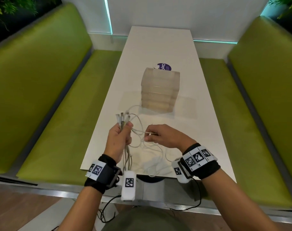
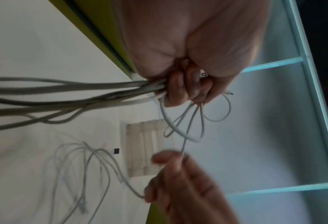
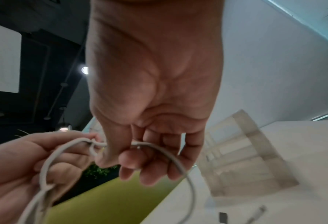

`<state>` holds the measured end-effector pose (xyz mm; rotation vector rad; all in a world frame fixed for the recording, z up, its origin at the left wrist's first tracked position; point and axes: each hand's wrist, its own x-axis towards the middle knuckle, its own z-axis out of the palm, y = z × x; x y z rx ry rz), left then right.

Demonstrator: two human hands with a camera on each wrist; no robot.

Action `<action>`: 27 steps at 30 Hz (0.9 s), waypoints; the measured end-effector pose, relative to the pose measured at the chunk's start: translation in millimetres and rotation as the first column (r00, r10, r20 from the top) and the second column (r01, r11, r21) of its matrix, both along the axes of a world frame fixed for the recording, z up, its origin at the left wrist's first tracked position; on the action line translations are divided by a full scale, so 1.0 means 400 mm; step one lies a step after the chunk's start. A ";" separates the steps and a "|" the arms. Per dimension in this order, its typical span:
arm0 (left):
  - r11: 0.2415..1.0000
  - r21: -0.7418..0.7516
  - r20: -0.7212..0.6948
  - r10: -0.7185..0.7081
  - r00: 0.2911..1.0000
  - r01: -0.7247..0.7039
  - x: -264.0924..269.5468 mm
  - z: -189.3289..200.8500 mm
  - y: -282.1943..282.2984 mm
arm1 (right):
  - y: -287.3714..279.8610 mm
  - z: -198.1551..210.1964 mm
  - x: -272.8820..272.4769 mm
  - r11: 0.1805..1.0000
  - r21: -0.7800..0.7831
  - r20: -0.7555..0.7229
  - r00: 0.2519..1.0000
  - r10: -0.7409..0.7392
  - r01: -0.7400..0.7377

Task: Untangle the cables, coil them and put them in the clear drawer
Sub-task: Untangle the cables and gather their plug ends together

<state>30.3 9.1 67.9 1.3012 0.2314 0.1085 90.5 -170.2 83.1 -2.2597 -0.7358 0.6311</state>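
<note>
My left hand [image 1: 121, 136] grips a bundle of several white cables [image 1: 123, 121] upright above the near end of the white table [image 1: 158, 47]; their plug ends stick out above the fist. In the left wrist view the left hand [image 2: 186, 89] closes round the bundle of cables [image 2: 73, 97]. My right hand [image 1: 156, 134] pinches one white cable strand [image 1: 142, 131] running from the bundle; in the right wrist view the right hand [image 3: 140, 153] holds that strand [image 3: 169, 157]. Loose loops [image 1: 155, 164] trail on the table. The clear drawer unit [image 1: 160, 89] stands closed mid-table.
Green benches [image 1: 50, 97] flank the table on both sides. A purple round sticker [image 1: 164, 66] lies behind the drawer unit. A small dark item [image 3: 223, 217] and a loose plug [image 3: 258, 213] lie on the table near the drawer unit.
</note>
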 end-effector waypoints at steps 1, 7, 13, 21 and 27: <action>0.999 -0.042 0.007 0.034 0.999 -0.033 0.003 0.002 0.012 | -0.013 -0.004 0.006 1.000 -0.018 0.005 1.000 -0.011 0.011; 0.983 -0.123 0.025 0.139 0.990 -0.134 0.005 0.014 0.057 | -0.055 -0.053 0.058 0.984 -0.098 0.219 0.968 -0.122 0.147; 0.972 -0.129 0.037 0.203 0.978 -0.197 0.007 0.028 0.070 | -0.065 -0.067 0.075 0.951 -0.054 0.241 0.928 -0.284 0.305; 0.998 0.058 -0.059 0.032 0.998 -0.029 -0.001 0.007 0.025 | -0.005 0.037 0.021 0.925 0.272 0.144 0.939 -0.313 0.267; 0.989 0.126 -0.116 -0.058 0.991 0.073 -0.001 0.008 -0.026 | 0.006 0.025 0.031 0.963 0.166 0.469 0.842 -0.266 0.212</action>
